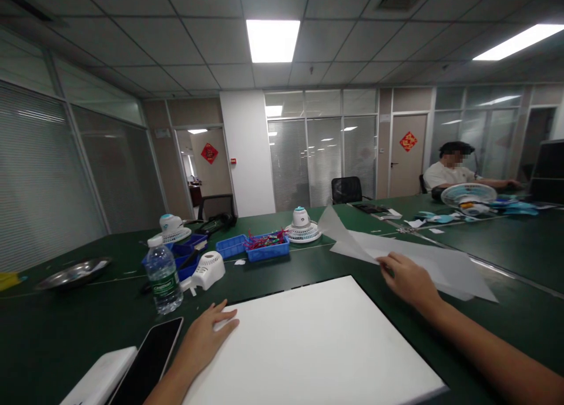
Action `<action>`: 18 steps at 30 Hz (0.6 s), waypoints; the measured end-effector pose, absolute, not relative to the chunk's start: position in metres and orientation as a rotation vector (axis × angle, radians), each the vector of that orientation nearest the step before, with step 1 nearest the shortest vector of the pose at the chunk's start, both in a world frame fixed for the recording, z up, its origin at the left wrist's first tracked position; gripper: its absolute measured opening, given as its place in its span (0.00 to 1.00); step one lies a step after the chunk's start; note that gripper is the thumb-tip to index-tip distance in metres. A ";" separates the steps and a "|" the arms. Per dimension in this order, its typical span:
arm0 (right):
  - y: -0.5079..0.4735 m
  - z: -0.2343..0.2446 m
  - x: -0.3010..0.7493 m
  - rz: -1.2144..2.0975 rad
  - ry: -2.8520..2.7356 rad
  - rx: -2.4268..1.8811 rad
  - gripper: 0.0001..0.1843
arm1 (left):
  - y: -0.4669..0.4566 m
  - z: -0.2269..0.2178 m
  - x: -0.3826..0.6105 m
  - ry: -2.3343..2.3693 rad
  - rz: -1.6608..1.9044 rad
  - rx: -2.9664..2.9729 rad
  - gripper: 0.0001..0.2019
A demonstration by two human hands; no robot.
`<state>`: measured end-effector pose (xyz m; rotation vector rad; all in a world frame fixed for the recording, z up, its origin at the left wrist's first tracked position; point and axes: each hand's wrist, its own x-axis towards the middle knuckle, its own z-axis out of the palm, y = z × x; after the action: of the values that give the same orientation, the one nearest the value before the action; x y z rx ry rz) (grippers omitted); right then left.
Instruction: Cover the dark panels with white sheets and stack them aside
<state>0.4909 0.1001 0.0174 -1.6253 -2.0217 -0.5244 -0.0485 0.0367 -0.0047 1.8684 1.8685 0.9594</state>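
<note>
A board (317, 346) is laid on the near middle of the worktop (53, 334). A smartphone (150, 358) is placed just left of it, with a flat box (103, 381) touching the phone's left side. A water bottle (164, 275) is stood behind the phone, and a fan housing (208, 270) is set just right of the bottle. Behind these, a parts tray (264, 249) is flanked by a fan head (302, 226) on its right and a second fan head (173, 228) well to its left. A metal dish (73, 273) is set at the far left. Loose sheets (440, 264) are spread right of the board. Farther right, a desk fan (467, 194) is stood on a second worktop (506, 240), behind which a person (447, 173) is seated.
</note>
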 end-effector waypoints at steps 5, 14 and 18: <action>0.053 0.028 0.414 -0.442 -2.575 -1.108 0.12 | 0.036 -0.005 -0.048 1.893 0.968 1.874 0.23; -0.021 0.032 0.331 -0.398 -2.933 -0.438 0.06 | 0.051 -0.024 -0.067 1.866 1.120 1.856 0.26; -0.022 0.026 0.329 -0.481 -2.873 -0.340 0.11 | 0.052 -0.025 -0.073 1.825 1.239 1.765 0.27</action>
<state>0.3294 -0.0221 0.0262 -0.3401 -2.8734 -0.4811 -0.0733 0.0523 -0.0248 1.7648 1.8253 1.2392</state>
